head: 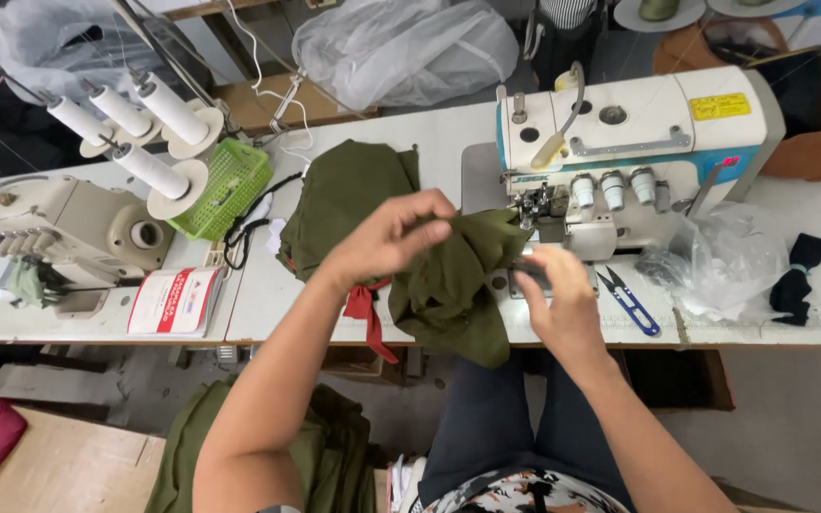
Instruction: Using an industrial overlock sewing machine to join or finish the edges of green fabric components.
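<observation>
Item: olive-green fabric piece (453, 285), bunched at the front edge of the sewing table (410, 142) and draped over it, just left of the needle area of the white overlock machine (620, 142). It is pinched at its upper fold by the left hand (391, 237), while the right hand (558, 299) is laid flat, fingers released, beside the presser foot (holding nothing, as far as can be seen). Step judged: positioning before stitching; an edge must be smoothed and fed under the foot, with blue thread snips (629, 302) lying near the front edge.
</observation>
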